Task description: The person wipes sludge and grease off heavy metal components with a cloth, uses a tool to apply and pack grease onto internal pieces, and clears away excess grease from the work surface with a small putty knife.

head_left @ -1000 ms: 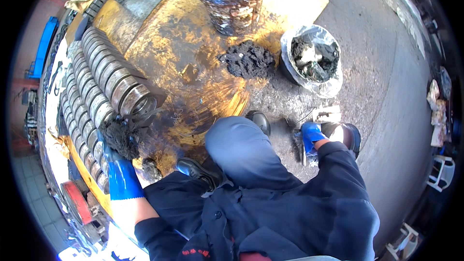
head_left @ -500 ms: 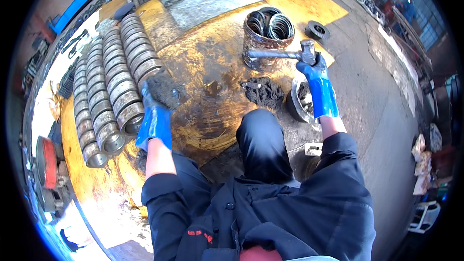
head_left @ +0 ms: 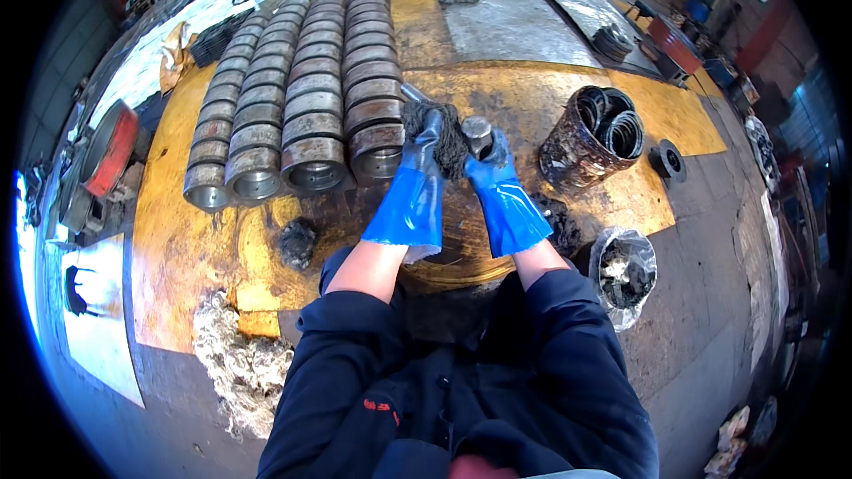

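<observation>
My left hand (head_left: 417,182), in a blue rubber glove, is closed on a blackened, greasy wad of fibres (head_left: 454,146). Close beside it, my gloved right hand (head_left: 499,186) grips a hammer (head_left: 477,133) near its steel head. The handle runs behind the wad, its far end showing up and to the left. Just left of the hands lie several rows of thick steel rings (head_left: 312,133) set end to end, their open bores facing me. The nearest row almost touches the wad.
A rusty can (head_left: 572,158) with black rings stands right of my hands. Nearer are a plastic-lined bucket (head_left: 623,277) and a dark clump (head_left: 555,223). Another dark wad (head_left: 299,244) and pale fibre waste (head_left: 240,359) lie left. A flanged roller (head_left: 666,160) sits beyond the can.
My right hand has brought the hammer leftward from beside the can to my left hand. The left hand, with the wad, appears farther right, at the near end of the rings. The view has shifted.
</observation>
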`<state>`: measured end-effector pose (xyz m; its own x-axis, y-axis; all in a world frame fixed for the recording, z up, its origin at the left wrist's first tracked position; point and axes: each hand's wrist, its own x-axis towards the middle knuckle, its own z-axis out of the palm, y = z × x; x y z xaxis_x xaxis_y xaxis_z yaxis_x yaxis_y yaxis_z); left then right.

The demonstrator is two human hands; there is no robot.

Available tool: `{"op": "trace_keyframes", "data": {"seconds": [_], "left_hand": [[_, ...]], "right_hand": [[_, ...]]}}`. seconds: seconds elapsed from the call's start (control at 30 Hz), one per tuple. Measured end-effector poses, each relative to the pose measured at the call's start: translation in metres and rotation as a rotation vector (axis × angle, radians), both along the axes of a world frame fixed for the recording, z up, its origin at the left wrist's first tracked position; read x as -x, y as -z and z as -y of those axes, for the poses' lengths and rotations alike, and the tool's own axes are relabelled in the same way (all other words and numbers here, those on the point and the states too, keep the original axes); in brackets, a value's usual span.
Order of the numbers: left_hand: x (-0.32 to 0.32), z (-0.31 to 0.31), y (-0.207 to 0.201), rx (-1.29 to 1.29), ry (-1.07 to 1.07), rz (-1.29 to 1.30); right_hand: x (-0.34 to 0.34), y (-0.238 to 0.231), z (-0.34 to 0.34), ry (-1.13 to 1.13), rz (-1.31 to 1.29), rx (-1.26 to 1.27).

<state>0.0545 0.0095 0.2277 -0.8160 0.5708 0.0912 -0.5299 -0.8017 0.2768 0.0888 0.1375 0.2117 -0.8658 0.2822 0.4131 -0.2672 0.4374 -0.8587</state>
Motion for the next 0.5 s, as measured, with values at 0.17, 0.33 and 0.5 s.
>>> {"op": "trace_keyframes", "data": {"seconds": [0.17, 0.33, 0.5], "left_hand": [[0.070, 0.033, 0.119, 0.076, -0.203, -0.158], [0.061, 0.026, 0.121, 0.201, -0.084, 0.082], [0.045, 0.046, 0.086, 0.327, -0.242, 0.063]], "right_hand": [[-0.002, 0.009, 0.046, -0.166, 0.052, 0.215], [-0.025, -0.017, 0.039, -0.024, 0.230, -0.143], [-0.051, -0.027, 0.042, -0.037, 0.187, -0.186]]}}
